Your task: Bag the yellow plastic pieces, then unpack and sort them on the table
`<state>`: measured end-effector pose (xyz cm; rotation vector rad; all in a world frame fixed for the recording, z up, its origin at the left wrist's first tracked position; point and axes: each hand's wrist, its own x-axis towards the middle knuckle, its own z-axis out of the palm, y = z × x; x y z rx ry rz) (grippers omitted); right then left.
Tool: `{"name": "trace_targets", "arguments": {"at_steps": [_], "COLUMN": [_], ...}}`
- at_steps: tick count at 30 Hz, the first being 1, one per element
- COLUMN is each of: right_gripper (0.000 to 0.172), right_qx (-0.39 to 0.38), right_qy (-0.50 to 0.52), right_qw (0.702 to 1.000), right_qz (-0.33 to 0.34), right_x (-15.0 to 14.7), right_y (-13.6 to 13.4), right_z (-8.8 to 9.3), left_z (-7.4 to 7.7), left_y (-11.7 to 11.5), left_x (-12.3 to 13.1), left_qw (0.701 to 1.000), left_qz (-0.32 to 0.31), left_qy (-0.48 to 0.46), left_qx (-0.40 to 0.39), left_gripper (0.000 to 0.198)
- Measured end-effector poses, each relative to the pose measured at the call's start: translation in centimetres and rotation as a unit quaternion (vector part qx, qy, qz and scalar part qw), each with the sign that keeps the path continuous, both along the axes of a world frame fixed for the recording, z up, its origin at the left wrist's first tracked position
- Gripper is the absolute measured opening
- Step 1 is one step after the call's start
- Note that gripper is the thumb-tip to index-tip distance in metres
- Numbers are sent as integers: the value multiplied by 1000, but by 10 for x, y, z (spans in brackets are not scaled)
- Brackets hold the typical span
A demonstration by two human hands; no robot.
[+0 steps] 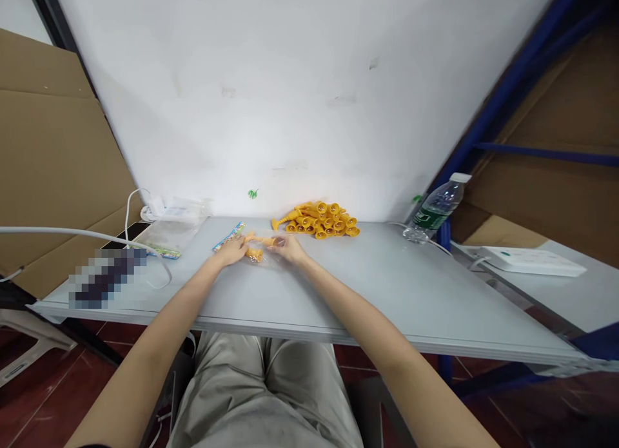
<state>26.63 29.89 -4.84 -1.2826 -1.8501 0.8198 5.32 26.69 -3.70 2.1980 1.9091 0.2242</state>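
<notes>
Both my hands meet near the middle of the grey table (387, 293). My left hand (232, 249) is closed round a small yellow trumpet-shaped toy (254, 254) and touches a clear plastic bag with a coloured header strip (228, 236). My right hand (289, 247) pinches the other end of the bag, where another yellow piece (271, 240) shows. Just behind my hands a heap of several yellow trumpet toys (322, 220) lies against the white wall.
A pile of clear bags (169, 232) and a white cable (87, 234) lie at the left. A water bottle (435, 207) leans at the back right, beside a white power strip (527, 260). Cardboard stands on both sides.
</notes>
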Motion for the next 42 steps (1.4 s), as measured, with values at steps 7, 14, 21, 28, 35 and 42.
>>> {"name": "trace_targets", "arguments": {"at_steps": [7,14,21,28,35,42], "right_gripper": [22,30,23,17,18,26], "right_qx": [11,-20,-37,-37,-74,-69], "right_qy": [25,33,93,121,90,44], "right_qw": [1000,999,995,989,990,997], "right_qz": [-14,-28,-9,74,76,15], "right_x": [-8,-20,-22,-19,-29,-20], "right_y": [17,25,24,17,16,25], "right_z": [-10,-12,-13,-7,1,18], "left_z": [-2,-1,2,-3,1,1], "left_y": [-2,-5,-6,-5,-4,1], "left_x": [3,5,4,1,-5,-31], "left_qw": [1000,1000,1000,1000,998,995], "left_qz": [-3,-1,12,15,45,86], "left_qy": [-6,-2,-5,-9,5,23], "left_qx": [-1,-7,-27,-22,-41,-37], "left_gripper": [58,59,60,61,62,60]}}
